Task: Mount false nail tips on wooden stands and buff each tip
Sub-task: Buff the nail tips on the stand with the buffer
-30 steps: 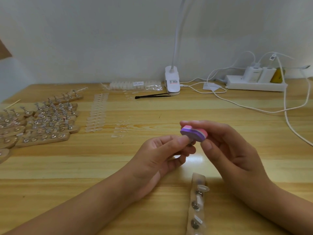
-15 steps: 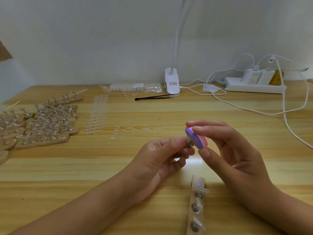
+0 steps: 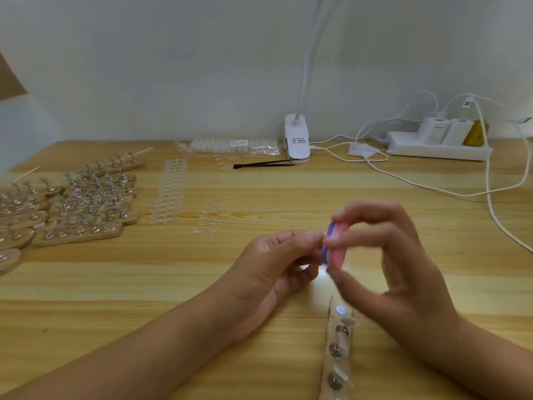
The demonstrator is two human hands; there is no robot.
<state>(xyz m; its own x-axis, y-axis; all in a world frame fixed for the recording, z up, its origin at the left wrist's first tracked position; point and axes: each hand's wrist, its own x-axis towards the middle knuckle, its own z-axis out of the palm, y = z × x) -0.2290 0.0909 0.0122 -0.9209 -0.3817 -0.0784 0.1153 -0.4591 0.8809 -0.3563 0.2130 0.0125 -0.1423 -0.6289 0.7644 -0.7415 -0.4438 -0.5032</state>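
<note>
Buffer block [image 3: 336,246] in pink and purple, held on edge above the table [image 3: 144,284], sits pinched between the thumb and bent fingers of the right hand [image 3: 403,269]. The left hand [image 3: 274,261] has its fingers curled and its thumb and forefinger pressed together right against the purple face of the block; motion blur hides what, if anything, they pinch, so I cannot tell. Just below the hands, at the near edge of the table, lies a wooden stand [image 3: 331,324] running away from the viewer, with metal pegs along it and clear tips on some of them. Far to the left many more filled stands [image 3: 86,203] lie packed in rows. Beside those are strips of nail tips [image 3: 168,192], then a few loose tips [image 3: 209,217]. Along the wall sit a bag of tips [image 3: 233,145], a white lamp clamp [image 3: 297,140], a black tool [image 3: 262,164] and a power strip [image 3: 435,148] with chargers and cables
</note>
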